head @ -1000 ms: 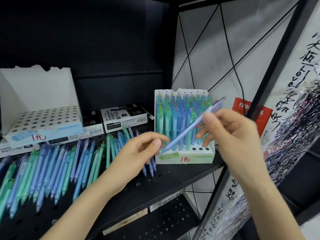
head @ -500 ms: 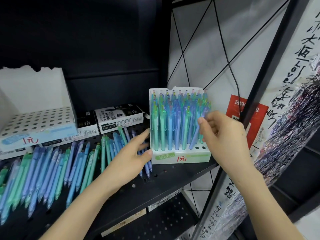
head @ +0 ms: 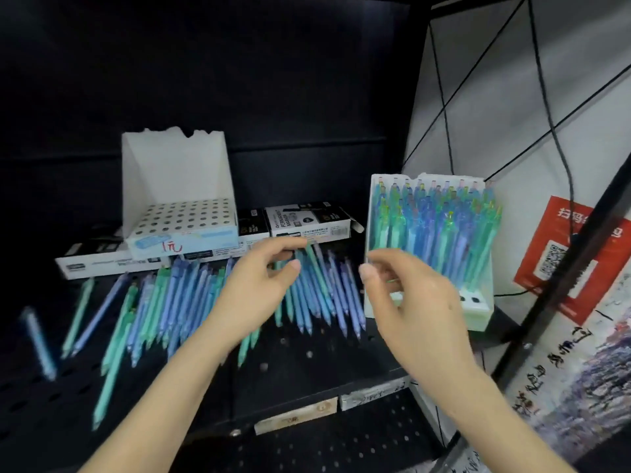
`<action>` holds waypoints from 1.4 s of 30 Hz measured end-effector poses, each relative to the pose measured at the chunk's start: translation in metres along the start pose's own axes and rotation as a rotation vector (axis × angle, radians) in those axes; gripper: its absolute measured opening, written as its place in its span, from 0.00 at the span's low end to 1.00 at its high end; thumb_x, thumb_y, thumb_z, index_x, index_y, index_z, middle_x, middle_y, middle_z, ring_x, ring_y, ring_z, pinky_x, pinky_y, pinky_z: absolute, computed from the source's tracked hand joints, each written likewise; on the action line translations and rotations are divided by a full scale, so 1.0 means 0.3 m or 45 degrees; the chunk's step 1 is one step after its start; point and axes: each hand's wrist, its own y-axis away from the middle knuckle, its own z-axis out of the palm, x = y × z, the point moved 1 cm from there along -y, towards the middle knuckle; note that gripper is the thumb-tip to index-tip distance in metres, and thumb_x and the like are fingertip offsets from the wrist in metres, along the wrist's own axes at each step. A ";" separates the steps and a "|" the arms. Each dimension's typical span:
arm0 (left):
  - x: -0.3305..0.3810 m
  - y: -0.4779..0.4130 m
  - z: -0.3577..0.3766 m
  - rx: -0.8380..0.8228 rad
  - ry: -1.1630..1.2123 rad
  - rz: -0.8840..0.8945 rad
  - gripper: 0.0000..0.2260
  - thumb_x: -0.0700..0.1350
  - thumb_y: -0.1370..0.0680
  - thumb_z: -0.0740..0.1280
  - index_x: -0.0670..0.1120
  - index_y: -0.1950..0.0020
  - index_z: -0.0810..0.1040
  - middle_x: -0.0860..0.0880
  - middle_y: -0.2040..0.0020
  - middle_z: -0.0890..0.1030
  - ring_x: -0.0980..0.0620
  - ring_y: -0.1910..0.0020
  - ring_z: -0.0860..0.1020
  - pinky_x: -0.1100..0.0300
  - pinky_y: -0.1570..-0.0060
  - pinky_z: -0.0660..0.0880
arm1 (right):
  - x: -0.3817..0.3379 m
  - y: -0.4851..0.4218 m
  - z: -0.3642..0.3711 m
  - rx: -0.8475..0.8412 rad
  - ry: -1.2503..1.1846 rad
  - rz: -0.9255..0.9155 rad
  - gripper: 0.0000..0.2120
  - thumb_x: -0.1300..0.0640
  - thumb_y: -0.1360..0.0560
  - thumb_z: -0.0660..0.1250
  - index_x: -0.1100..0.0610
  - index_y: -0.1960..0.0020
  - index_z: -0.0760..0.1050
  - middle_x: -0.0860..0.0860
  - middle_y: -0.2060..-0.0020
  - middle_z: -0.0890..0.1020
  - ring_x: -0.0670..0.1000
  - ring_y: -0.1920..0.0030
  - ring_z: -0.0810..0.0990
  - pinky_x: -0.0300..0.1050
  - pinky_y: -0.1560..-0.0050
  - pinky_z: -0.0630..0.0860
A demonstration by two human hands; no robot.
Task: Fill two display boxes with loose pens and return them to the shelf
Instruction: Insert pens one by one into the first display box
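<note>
A white display box point(head: 478, 310) packed with blue and green pens point(head: 440, 227) stands at the right of the black shelf point(head: 307, 363). My right hand point(head: 406, 298) is in front of its lower left part, fingers loosely curled, nothing visibly held. An empty white display box point(head: 177, 172) with a perforated top sits at the back left. Several loose blue and green pens point(head: 177, 302) lie in a row between the boxes. My left hand point(head: 256, 285) hovers over their right portion, fingers relaxed and bent toward the pens, holding none that I can see.
Black-and-white marker cartons point(head: 307, 220) lie along the back under and beside the empty box. One blue pen point(head: 37, 339) lies apart at the far left. A black frame post point(head: 546, 291) and a red QR sign point(head: 560, 261) are right of the filled box.
My right hand set its pen into the filled box and has drawn back, holding nothing. My left hand has moved up over the loose pens. The view has shifted left.
</note>
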 end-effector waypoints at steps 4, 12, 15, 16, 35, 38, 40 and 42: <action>-0.112 0.111 -0.240 0.320 -0.403 -0.085 0.10 0.40 0.22 0.64 0.53 0.45 0.78 0.54 0.43 0.76 0.56 0.43 0.74 0.64 0.45 0.68 | -0.035 -0.022 0.175 -0.480 0.115 -0.052 0.25 0.46 0.21 0.53 0.56 0.27 0.60 0.52 0.31 0.68 0.51 0.30 0.64 0.41 0.33 0.61; -0.326 0.273 -0.578 0.357 -0.930 -0.841 0.23 0.55 0.22 0.60 0.46 0.30 0.68 0.37 0.34 0.71 0.39 0.35 0.70 0.51 0.39 0.68 | 0.020 -0.093 0.350 -0.743 0.657 0.131 0.33 0.36 0.23 0.44 0.54 0.24 0.47 0.62 0.26 0.53 0.65 0.27 0.51 0.56 0.28 0.51; -0.343 0.262 -0.584 0.359 -0.856 -0.874 0.26 0.57 0.23 0.63 0.45 0.29 0.67 0.38 0.39 0.75 0.39 0.39 0.73 0.54 0.44 0.70 | 0.027 -0.107 0.371 -0.779 0.639 0.202 0.35 0.35 0.24 0.44 0.54 0.24 0.47 0.62 0.27 0.54 0.65 0.28 0.53 0.56 0.30 0.56; -0.343 0.256 -0.578 0.374 -0.821 -0.848 0.27 0.56 0.24 0.65 0.44 0.29 0.67 0.38 0.38 0.75 0.40 0.38 0.73 0.54 0.45 0.70 | 0.025 -0.110 0.376 -0.773 0.611 0.200 0.34 0.35 0.24 0.45 0.54 0.25 0.48 0.61 0.27 0.55 0.64 0.28 0.54 0.56 0.31 0.57; -0.323 0.168 -0.431 0.330 -0.323 -0.659 0.30 0.52 0.26 0.69 0.44 0.28 0.64 0.47 0.30 0.69 0.49 0.33 0.69 0.57 0.37 0.65 | -0.059 -0.120 0.466 -0.669 0.392 0.131 0.29 0.40 0.23 0.56 0.57 0.29 0.62 0.60 0.29 0.63 0.59 0.28 0.58 0.59 0.31 0.58; -0.319 0.187 -0.441 0.369 -0.351 -0.610 0.28 0.52 0.26 0.69 0.46 0.29 0.66 0.47 0.31 0.70 0.49 0.35 0.71 0.61 0.42 0.66 | -0.062 -0.114 0.443 -0.525 0.300 0.039 0.26 0.43 0.23 0.59 0.57 0.30 0.66 0.58 0.31 0.66 0.57 0.28 0.60 0.59 0.29 0.54; -0.313 0.213 -0.451 0.390 -0.388 -0.558 0.25 0.52 0.26 0.69 0.47 0.31 0.69 0.47 0.33 0.71 0.50 0.36 0.72 0.62 0.43 0.67 | -0.075 -0.100 0.402 -0.388 0.155 -0.088 0.22 0.46 0.25 0.64 0.57 0.36 0.74 0.56 0.38 0.74 0.57 0.35 0.69 0.56 0.33 0.62; -0.296 0.252 -0.458 0.432 -0.439 -0.505 0.22 0.51 0.27 0.70 0.48 0.34 0.72 0.48 0.35 0.72 0.52 0.40 0.72 0.62 0.44 0.68 | -0.101 -0.067 0.357 -0.331 0.037 -0.206 0.19 0.47 0.28 0.68 0.56 0.43 0.78 0.50 0.51 0.79 0.53 0.47 0.76 0.50 0.42 0.69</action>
